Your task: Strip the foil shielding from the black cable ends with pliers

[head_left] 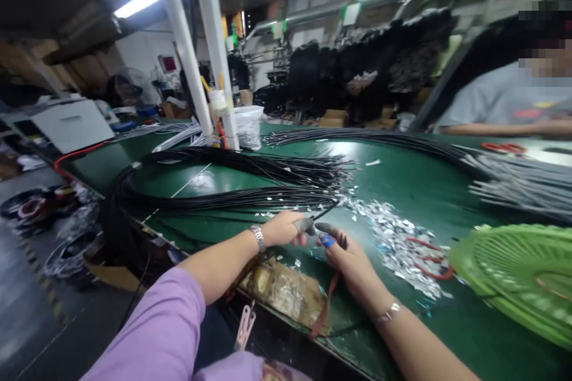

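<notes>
My left hand point(286, 228) and my right hand point(346, 256) meet over the green table point(402, 190), both pinched on the end of one thin black cable point(325, 211). Finger cots cover my fingertips, grey on the left hand, blue and dark on the right. A big looped bundle of black cables point(214, 181) lies just beyond my hands, its cut ends pointing right. To the right of my hands a heap of silvery foil scraps point(397, 238) is spread on the table.
A green plastic basket point(518, 277) sits at the right edge. A bundle of grey cables point(522, 181) and red scissors point(503, 147) lie at the far right, where another person in a grey shirt point(500, 101) works. White posts point(201, 53) and a plastic bag point(248, 125) stand behind.
</notes>
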Motion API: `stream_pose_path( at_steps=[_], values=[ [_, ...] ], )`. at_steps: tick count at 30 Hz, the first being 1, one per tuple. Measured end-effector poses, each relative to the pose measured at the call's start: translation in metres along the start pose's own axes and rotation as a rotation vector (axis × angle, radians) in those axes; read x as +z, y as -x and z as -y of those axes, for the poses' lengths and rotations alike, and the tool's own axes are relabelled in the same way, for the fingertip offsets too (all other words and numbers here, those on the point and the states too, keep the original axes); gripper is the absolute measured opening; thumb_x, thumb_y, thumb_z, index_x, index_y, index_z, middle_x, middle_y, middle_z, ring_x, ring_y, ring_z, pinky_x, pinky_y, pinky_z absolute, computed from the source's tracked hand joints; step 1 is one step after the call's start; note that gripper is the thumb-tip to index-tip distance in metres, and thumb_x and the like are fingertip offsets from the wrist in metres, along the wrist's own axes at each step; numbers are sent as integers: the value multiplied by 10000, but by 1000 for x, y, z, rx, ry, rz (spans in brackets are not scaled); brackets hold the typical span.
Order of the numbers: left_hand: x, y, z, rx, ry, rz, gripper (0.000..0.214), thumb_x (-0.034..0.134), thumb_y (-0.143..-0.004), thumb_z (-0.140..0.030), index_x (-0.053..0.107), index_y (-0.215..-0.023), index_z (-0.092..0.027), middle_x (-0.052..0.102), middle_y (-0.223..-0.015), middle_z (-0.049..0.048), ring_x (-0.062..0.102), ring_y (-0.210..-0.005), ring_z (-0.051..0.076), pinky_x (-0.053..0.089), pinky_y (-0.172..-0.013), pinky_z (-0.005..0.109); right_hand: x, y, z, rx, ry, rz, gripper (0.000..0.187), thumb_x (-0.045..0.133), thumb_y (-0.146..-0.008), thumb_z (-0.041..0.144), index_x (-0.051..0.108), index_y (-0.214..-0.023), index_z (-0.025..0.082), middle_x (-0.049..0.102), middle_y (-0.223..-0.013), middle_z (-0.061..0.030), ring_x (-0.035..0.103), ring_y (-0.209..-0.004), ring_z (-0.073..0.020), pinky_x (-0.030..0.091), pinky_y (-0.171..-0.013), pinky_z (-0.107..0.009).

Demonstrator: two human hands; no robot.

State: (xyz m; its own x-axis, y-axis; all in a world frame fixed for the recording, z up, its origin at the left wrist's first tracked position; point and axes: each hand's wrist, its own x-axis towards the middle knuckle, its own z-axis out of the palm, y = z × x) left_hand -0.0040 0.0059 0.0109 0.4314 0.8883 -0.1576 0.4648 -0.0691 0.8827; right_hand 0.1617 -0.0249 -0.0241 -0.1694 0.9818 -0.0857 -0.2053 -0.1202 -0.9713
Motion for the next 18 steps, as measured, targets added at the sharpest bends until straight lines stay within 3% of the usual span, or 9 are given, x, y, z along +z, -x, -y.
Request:
stream_pose_path(
  at_steps=[4, 9, 14, 16, 18],
  values=[
    [5, 8, 8, 48, -218, 59, 351, 426, -902, -337, 574, -643, -152, 589, -553, -1, 473, -414, 88, 336, -448, 200, 0, 3, 5, -65, -26, -107, 428, 796, -599, 485, 627, -851, 184, 465, -513, 63, 265, -410, -67, 167, -376, -217],
    [1, 13, 11, 83, -338, 69, 378, 443, -899, -352, 581, -601, -165, 573, -529, -3, 476, -441, 97, 340, -485, 206, -6, 3, 9, -119, -23, -167, 344, 789, -613, 477, 608, -637, 185, 349, -428, 82, 243, -406, -72, 145, -393, -237],
    [1, 10, 10, 177, -147, -196, 376, 392, -926, -415, 637, -825, -148, 687, -815, 51, 614, -727, 144, 437, -658, 217, 4, 5, 8, -95, 43, -48, 309, 783, -612, 453, 635, -673, 188, 442, -433, 60, 330, -425, -93, 234, -428, -244],
    [3, 10, 8, 242, -97, -156, 356, 393, -927, -396, 638, -886, -142, 687, -902, 63, 615, -818, 154, 450, -724, 224, 12, 7, 5, -70, 83, 39, 309, 792, -593, 439, 614, -641, 191, 510, -460, 42, 373, -438, -98, 263, -447, -245],
    [5, 11, 7, 247, -123, -36, 338, 384, -929, -371, 630, -908, -139, 677, -848, 52, 607, -761, 145, 454, -696, 224, 18, 8, 1, -36, 106, 94, 327, 794, -582, 438, 582, -590, 189, 526, -450, 36, 376, -434, -93, 258, -448, -240]
  ],
)
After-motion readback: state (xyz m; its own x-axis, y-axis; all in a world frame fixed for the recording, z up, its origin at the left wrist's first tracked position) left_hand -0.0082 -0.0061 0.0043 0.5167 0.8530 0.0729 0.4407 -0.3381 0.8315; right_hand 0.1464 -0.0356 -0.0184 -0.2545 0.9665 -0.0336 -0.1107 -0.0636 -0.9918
